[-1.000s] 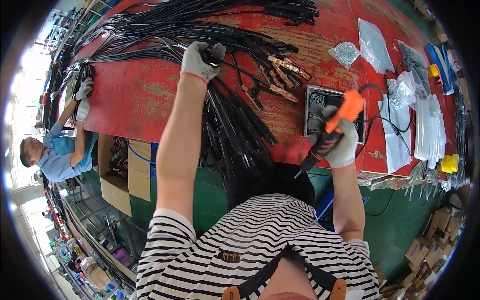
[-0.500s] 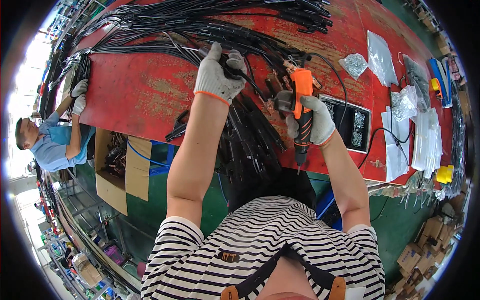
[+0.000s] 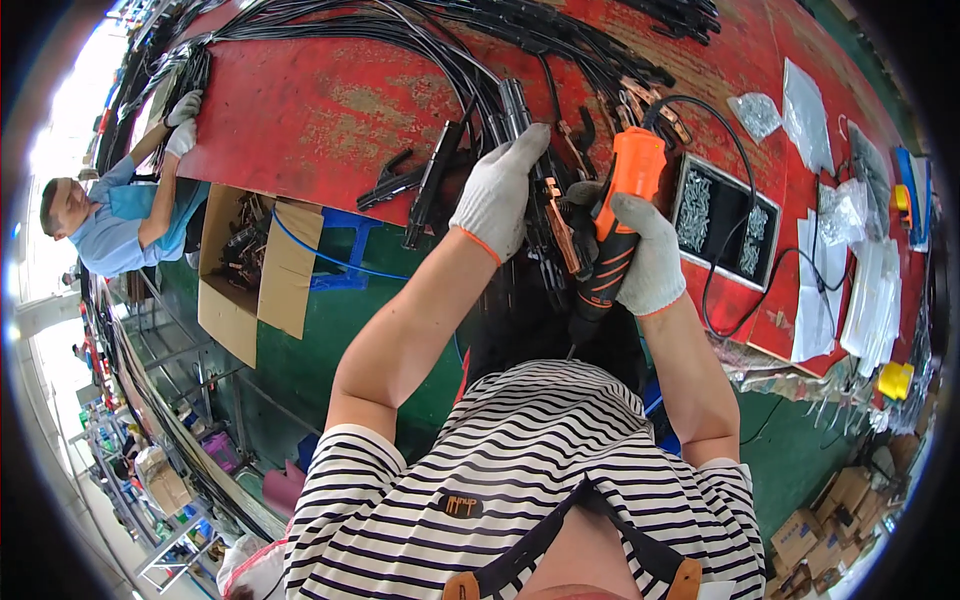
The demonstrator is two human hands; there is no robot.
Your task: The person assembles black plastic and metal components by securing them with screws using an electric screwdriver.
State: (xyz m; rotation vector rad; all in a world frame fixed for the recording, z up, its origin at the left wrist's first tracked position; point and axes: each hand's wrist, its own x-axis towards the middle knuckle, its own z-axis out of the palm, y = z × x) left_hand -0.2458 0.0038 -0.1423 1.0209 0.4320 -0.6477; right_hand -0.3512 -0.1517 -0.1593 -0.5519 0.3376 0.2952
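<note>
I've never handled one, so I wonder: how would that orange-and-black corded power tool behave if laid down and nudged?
The power tool would probably stay rigid, given its hard-looking casing. Its rounded body might let it rock or roll a little, and the looping black cord would likely flex and tug.

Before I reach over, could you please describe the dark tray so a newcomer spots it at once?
On the red table, look right of the orange power tool. The rectangular tray there holds two heaps of small silvery pieces, loose unlike the clear bags nearby.
</note>
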